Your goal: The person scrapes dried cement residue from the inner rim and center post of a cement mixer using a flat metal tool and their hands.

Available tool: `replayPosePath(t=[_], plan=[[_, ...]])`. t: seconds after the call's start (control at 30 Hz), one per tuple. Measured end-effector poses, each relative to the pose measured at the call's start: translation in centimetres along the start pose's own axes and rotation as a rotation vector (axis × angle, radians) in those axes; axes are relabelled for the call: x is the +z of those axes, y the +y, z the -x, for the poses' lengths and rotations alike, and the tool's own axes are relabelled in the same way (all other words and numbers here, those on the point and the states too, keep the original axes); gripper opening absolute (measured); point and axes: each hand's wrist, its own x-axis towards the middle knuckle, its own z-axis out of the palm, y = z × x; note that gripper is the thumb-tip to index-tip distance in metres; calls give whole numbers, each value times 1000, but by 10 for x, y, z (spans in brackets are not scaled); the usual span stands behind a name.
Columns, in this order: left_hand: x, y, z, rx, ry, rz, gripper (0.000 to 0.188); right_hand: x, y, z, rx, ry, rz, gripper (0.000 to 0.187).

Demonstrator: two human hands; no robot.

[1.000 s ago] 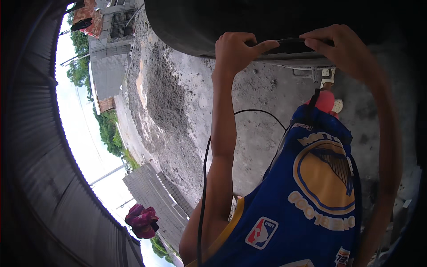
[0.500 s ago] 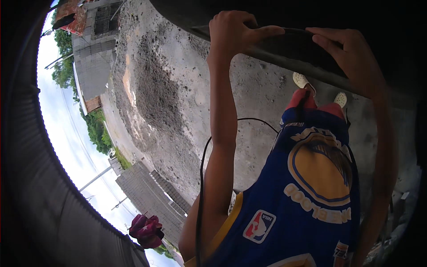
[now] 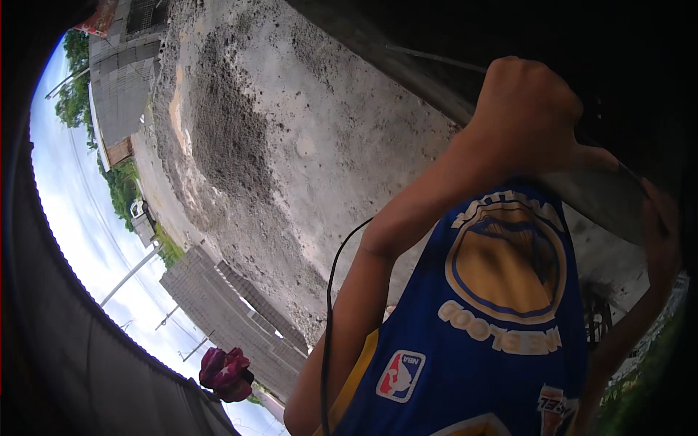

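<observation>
My left hand (image 3: 531, 109) is closed in a fist over a large dark panel (image 3: 603, 200), its thumb stretched toward the right. A thin pale line (image 3: 436, 58) runs along the panel up to that fist; I cannot tell whether it is a strip or an edge. Lower and farther right, my right hand (image 3: 660, 225) is in shadow with its fingers bent. A thin dark line passes between my left thumb and the right fingers. What the two hands grip is too dark to name.
Rough grey ground (image 3: 327, 123) carries a heap of dark gravel (image 3: 229, 123). Grey block walls (image 3: 233, 312) stand beyond it. A black cable (image 3: 331, 291) hangs along my left arm. A dark red flower-shaped thing (image 3: 227, 374) is at lower left, near a dark corrugated sheet (image 3: 87, 349).
Both hands have moved right and down in the picture, the left one far across. The panel's edge slants more steeply, and my feet are now hidden.
</observation>
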Motion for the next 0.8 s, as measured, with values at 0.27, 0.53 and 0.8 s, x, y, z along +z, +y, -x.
replayPosePath(t=[0.27,0.53,0.8], plan=[[0,-18,6,-159,-157,58,62,-6,11,-36,-94,-265,-106,29],[3,-19,-6,-212,-472,225,58,3,-4,-27,77,-198,-153,26],[-38,-81,0,-208,-411,164,57,45,-85,-38,37,15,-285,22]])
